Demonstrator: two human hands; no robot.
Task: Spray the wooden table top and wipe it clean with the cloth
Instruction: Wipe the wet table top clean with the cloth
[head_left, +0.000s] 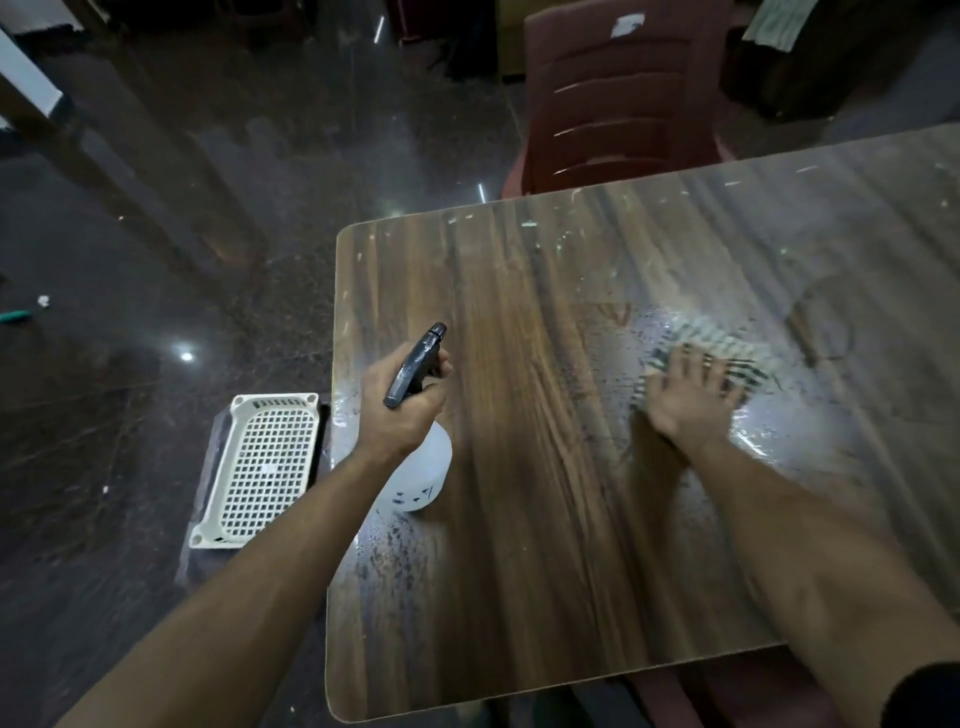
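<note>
The wooden table top (519, 312) fills the right half of the view, with wet droplets and white specks on it. My left hand (402, 402) grips the neck of a white spray bottle (423, 478) with a black trigger head, held over the table's left edge. My right hand (685, 395) presses flat, fingers spread, on a striped cloth (711, 343) lying on a wet, shiny patch at the table's middle right. The hand and cloth are motion-blurred.
A dark red plastic chair (618, 98) stands at the table's far side. A white perforated basket (260, 467) sits low beside the table's left edge. The dark polished floor (156, 260) spreads to the left. Another red chair (701, 696) shows under the near edge.
</note>
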